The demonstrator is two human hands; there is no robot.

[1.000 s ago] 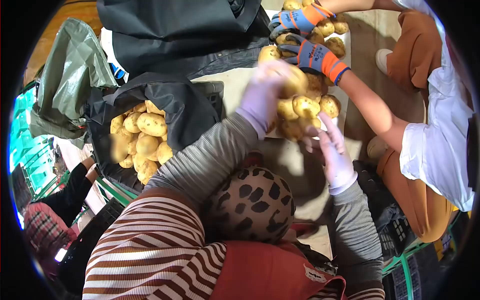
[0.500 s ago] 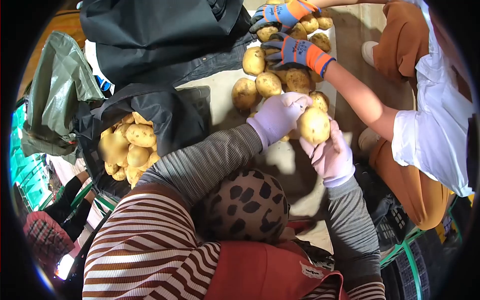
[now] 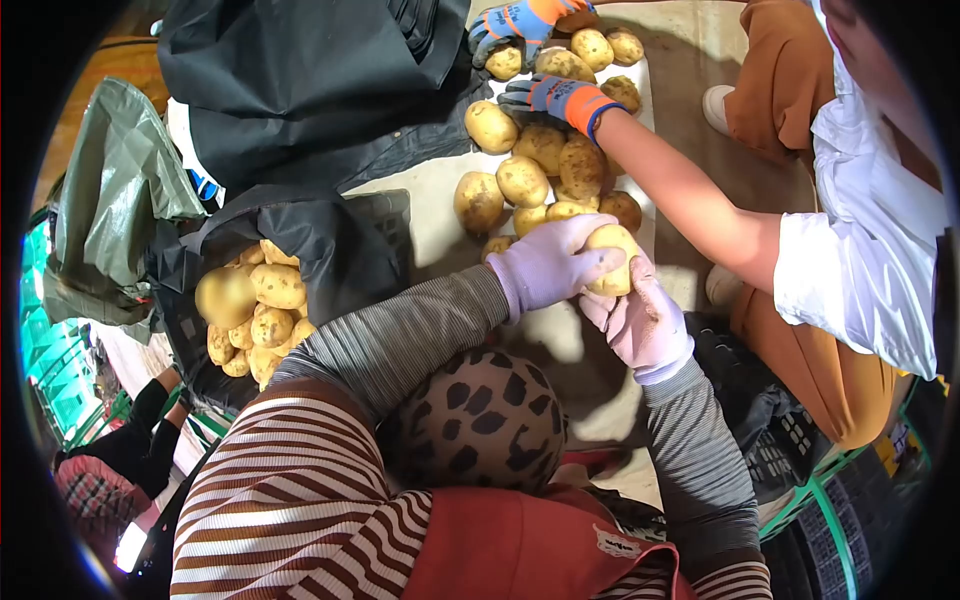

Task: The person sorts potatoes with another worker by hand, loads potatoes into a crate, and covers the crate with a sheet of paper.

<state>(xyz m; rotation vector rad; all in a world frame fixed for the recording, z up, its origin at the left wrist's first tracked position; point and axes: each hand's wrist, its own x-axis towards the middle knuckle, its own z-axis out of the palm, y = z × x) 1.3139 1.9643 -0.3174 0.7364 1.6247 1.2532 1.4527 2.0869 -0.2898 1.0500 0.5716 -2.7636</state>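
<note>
At the near edge of the potato pile (image 3: 522,181), the left hand (image 3: 548,265) and right hand (image 3: 642,318), in pale lavender gloves, grasp one potato (image 3: 611,262) between them, fingers curled against its sides. Left of the pile, well apart, a black bag (image 3: 345,240) holds more potatoes (image 3: 277,287). On the pile's farther half lies a co-worker's nearer hand (image 3: 555,98), in a grey-and-orange glove; its exact grip cannot be told. Left of the pile's far end spreads black sheeting (image 3: 300,70). The co-worker's other hand (image 3: 515,28) reaches over potatoes at that end.
</note>
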